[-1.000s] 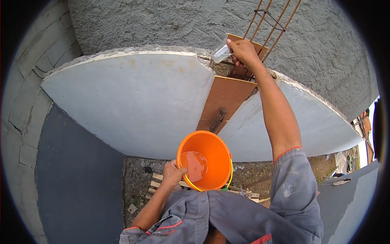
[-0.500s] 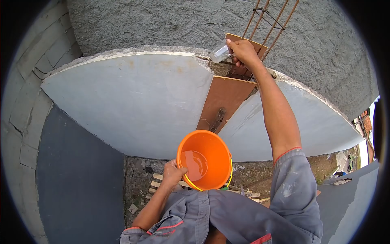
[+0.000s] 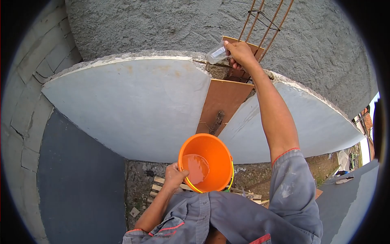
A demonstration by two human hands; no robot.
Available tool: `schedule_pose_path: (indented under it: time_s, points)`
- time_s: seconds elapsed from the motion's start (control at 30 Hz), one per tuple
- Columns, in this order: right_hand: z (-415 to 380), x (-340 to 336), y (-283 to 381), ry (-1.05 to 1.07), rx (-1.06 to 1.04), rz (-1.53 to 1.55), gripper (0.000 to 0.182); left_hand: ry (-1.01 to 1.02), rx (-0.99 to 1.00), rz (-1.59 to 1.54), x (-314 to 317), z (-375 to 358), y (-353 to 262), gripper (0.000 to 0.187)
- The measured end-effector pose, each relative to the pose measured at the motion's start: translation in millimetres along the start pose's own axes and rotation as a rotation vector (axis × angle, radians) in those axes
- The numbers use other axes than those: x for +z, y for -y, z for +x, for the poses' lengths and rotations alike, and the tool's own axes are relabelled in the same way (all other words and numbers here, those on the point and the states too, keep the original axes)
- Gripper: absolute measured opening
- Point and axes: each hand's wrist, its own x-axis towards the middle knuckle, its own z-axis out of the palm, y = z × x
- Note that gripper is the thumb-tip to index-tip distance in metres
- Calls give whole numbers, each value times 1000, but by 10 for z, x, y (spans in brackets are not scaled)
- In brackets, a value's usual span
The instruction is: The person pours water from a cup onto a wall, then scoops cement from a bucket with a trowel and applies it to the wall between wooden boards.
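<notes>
My left hand (image 3: 175, 175) grips the left rim of an orange bucket (image 3: 217, 162), which has a yellow handle and some liquid at its bottom. My right hand (image 3: 240, 53) is closed on a clear plastic cup (image 3: 217, 53), tilted over the broken top edge of the wall. Beneath that hand, a brown board (image 3: 225, 99) covers the gap between two pale wall parts. Thin rusty steel bars (image 3: 268, 30) rise just behind the right hand, in front of a second brown board. Whether the cup holds liquid cannot be made out.
Rough grey plaster (image 3: 162, 26) rises behind the pale wall (image 3: 134, 105). Bare blocks (image 3: 24, 110) stand at the far left beside a dark grey panel (image 3: 81, 175). Wooden slats (image 3: 156, 187) lie on the ground below, with rubble around them.
The cup and my right hand have shifted slightly left and down in view. The bucket sits slightly lower in view, still held by my left hand.
</notes>
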Motion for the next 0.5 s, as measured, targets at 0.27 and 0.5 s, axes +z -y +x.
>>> schedule_pose_path:
  time_s: [0.27,0.5]
  points:
    - [34,14,-27,8,21,41,51,26,3,17,2,27,39,22]
    - [29,9,-52,23,35,109,50,29,11,19,44,-3,-50,22]
